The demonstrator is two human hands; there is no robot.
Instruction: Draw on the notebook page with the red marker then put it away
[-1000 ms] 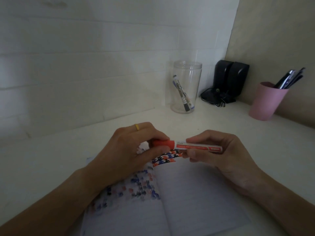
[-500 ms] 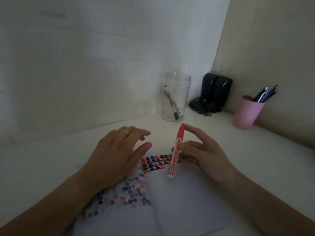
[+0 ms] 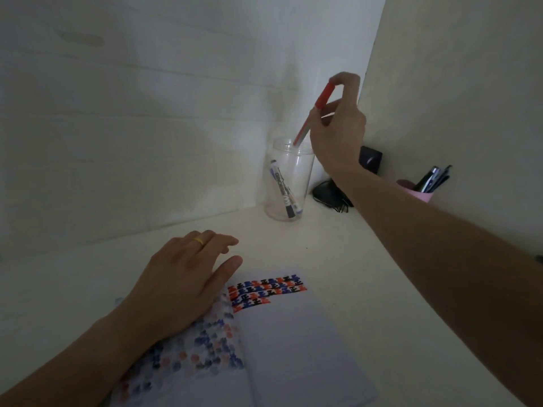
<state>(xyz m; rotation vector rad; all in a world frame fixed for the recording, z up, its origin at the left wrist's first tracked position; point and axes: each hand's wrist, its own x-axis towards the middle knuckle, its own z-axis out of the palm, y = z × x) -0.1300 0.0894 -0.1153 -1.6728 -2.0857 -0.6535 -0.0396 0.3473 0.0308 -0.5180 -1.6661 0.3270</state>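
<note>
The open notebook lies on the desk in front of me, with rows of red, blue and black marks at the top of its right page. My left hand rests flat on the left page, fingers spread, holding nothing. My right hand is raised at the back and pinches the capped red marker by its upper end. The marker hangs tilted, its lower tip just inside the mouth of the clear plastic jar. A blue-capped marker leans inside that jar.
A pink cup with several pens stands at the right by the side wall. Black speakers and a cable sit in the back corner behind my right forearm. White walls close the desk at the back and right.
My right hand has lifted the red marker from over the notebook and carried it back to the jar's mouth. My left hand let go of the cap end and stayed on the left page.
</note>
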